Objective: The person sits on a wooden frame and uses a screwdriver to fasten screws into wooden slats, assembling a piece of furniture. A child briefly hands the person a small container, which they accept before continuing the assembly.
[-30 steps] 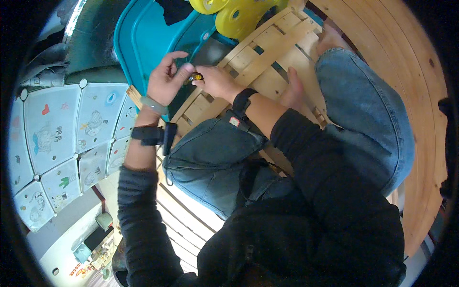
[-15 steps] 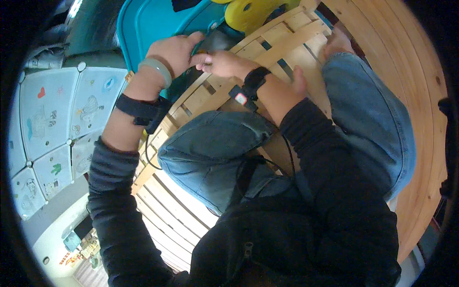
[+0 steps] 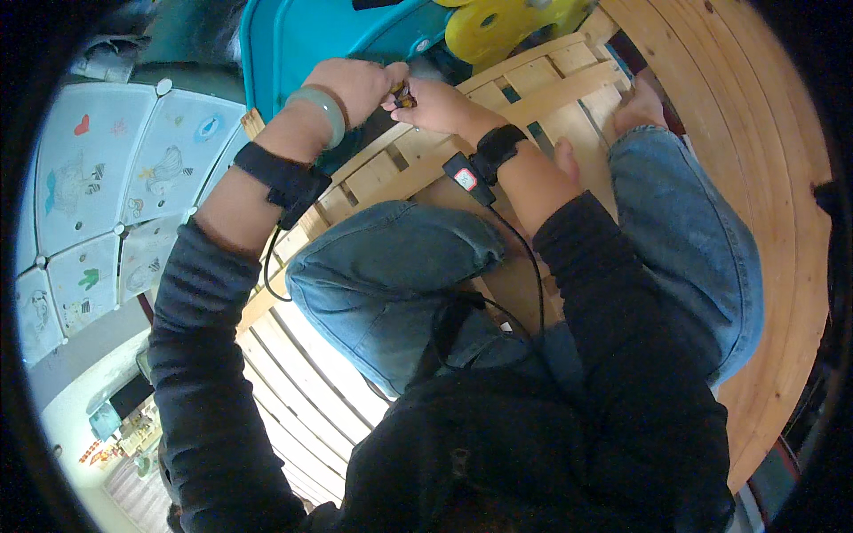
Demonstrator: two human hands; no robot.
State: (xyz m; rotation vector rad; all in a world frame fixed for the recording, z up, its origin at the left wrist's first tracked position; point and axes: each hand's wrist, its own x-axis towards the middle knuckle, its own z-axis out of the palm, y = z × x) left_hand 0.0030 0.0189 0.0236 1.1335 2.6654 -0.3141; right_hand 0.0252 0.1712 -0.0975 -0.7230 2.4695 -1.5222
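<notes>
My left hand (image 3: 352, 89) and my right hand (image 3: 440, 107) meet at the top of the view, over the edge of the slatted wood. Between their fingertips is a small brown and yellowish item (image 3: 403, 95), mostly covered by the fingers; its kind cannot be made out. Both hands are closed on it, with thumbs and fingers bent inward. A pale bangle (image 3: 330, 114) circles my left wrist. Black straps with small devices sit on both forearms, and a black cable (image 3: 539, 284) runs down from the right one.
Beyond my hands stand a teal plastic piece (image 3: 293, 44) and a yellow plastic part (image 3: 498, 31). My bent, jeans-clad legs (image 3: 391, 275) rest on the slatted wood (image 3: 373, 178). White panels with drawings (image 3: 84, 169) stand at left; a curved wooden surface (image 3: 764, 133) lies at right.
The view has shifted slightly. My fingertips have turned a little, so the small brown item now shows more plainly between them. Both hands remain together.
</notes>
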